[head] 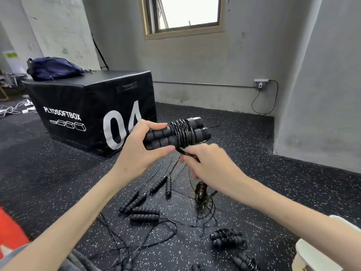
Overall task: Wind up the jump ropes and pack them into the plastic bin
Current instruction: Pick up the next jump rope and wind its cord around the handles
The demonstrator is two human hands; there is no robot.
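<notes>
Winding nearly done on one jump rope.
My left hand [136, 151] grips the paired handles [172, 133]; right hand [207, 165] pinches the cord [185, 152] — slack could unravel the coils.

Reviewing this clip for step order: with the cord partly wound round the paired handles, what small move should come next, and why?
Probably one more turn: the left hand holds the paired handles, the right hand pinches the cord, and loose cord hangs toward the floor.
</notes>
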